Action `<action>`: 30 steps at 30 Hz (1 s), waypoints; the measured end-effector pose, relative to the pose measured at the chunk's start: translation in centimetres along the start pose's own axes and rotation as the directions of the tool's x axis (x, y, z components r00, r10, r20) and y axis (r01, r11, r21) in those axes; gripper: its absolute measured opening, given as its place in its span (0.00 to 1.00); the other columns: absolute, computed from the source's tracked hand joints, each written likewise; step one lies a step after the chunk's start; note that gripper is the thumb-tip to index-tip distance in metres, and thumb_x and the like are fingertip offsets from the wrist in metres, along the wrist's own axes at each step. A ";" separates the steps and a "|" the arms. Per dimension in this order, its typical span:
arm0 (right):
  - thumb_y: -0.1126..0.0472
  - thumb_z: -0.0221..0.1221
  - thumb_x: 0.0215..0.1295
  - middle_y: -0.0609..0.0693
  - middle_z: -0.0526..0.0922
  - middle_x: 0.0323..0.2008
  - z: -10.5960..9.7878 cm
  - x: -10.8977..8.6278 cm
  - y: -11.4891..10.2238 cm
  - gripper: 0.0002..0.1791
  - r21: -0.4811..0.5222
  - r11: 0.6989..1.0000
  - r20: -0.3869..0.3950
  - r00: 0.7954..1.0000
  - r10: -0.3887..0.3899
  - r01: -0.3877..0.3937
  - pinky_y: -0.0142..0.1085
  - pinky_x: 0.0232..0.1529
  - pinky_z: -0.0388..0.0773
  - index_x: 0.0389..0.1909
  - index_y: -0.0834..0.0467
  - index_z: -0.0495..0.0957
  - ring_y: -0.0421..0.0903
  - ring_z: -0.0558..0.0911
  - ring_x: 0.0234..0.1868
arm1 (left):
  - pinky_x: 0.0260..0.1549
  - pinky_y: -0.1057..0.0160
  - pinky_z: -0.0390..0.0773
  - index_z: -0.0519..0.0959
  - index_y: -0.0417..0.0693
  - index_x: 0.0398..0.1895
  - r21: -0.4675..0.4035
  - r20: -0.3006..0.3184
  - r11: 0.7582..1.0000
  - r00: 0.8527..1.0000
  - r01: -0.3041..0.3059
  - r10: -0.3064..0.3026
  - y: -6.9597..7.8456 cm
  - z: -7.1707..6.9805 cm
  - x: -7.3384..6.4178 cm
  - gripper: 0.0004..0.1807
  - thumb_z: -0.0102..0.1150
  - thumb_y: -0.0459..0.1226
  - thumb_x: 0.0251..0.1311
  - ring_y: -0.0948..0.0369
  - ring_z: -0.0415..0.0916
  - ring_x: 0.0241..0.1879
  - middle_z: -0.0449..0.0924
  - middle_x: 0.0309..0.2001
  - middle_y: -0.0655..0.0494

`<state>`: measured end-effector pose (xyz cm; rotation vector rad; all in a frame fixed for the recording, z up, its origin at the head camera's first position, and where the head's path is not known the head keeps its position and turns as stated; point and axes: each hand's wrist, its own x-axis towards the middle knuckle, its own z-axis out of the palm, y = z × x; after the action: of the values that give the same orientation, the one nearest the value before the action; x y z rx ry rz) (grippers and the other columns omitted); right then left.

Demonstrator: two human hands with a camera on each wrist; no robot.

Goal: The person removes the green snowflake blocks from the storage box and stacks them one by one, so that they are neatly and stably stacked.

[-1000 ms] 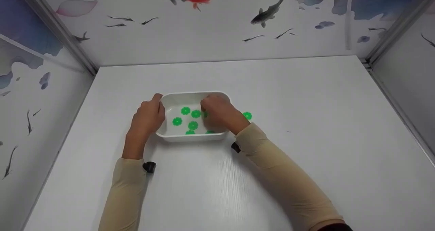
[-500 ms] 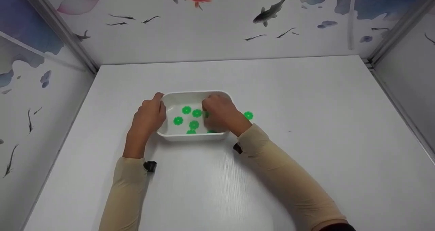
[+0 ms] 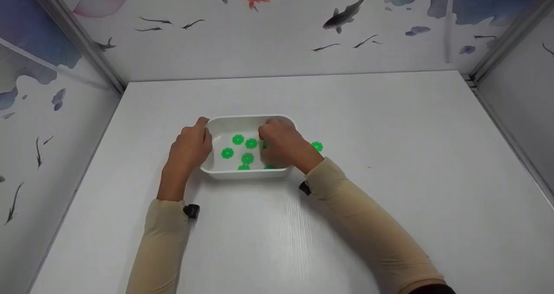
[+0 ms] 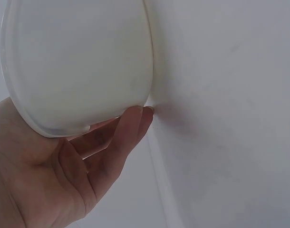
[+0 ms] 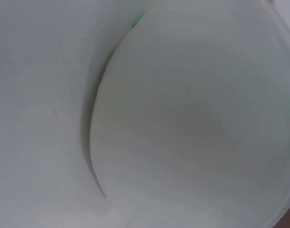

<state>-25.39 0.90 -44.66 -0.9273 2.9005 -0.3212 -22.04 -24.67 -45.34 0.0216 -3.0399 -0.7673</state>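
Note:
A white rectangular tray [image 3: 244, 175] stands on the table, with several green flower-shaped pieces [image 3: 227, 153] lying inside. My left hand [image 3: 188, 149] grips the tray's left end; in the left wrist view, its fingers [image 4: 117, 147] bend up against the tray's outer wall [image 4: 88, 61]. Inside the tray's right half is my right hand [image 3: 283, 143], its fingers curled downward. Its fingertips are hidden, so whether it pinches a piece does not show. The right wrist view has only the tray's outer wall [image 5: 192, 118], with the hand almost out of sight.
One green flower-shaped piece [image 3: 317, 146] lies on the white table [image 3: 389, 125] just right of the tray, beside my right wrist. Printed panels [image 3: 277, 47] with fish enclose the table at the back and both sides.

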 end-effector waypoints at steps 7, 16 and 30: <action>0.60 0.65 0.64 0.51 0.85 0.45 -0.3 -0.1 0.3 0.16 0.071 0.997 0.043 0.999 0.010 -0.013 0.47 0.57 0.75 0.52 0.58 0.87 0.49 0.77 0.46 | 0.47 0.42 0.88 0.70 0.45 0.76 0.005 0.005 1.000 1.000 0.006 -0.006 0.0 0.1 0.1 0.23 0.40 0.41 0.86 0.45 0.89 0.51 0.85 0.63 0.38; 0.58 0.70 0.69 0.55 0.87 0.54 -0.8 -0.1 0.7 0.19 0.122 0.992 0.049 0.998 -0.026 0.019 0.51 0.65 0.77 0.58 0.59 0.87 0.53 0.80 0.57 | 0.46 0.42 0.88 0.71 0.45 0.75 0.004 -0.005 1.000 1.000 -0.006 0.006 0.0 -0.1 0.0 0.22 0.39 0.40 0.85 0.45 0.89 0.49 0.86 0.62 0.37; 0.62 0.69 0.70 0.54 0.89 0.49 -1.4 -1.0 1.1 0.16 0.209 0.970 -0.061 0.992 -0.111 0.121 0.42 0.55 0.85 0.56 0.61 0.87 0.49 0.84 0.50 | 0.48 0.43 0.88 0.69 0.44 0.77 0.015 0.011 1.000 1.000 0.009 -0.010 0.0 0.0 0.2 0.24 0.39 0.41 0.86 0.47 0.88 0.47 0.85 0.63 0.38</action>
<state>-25.45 2.60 -43.53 -1.0667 2.7880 -0.6564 -22.21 -24.71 -45.36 0.0322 -3.0579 -0.7476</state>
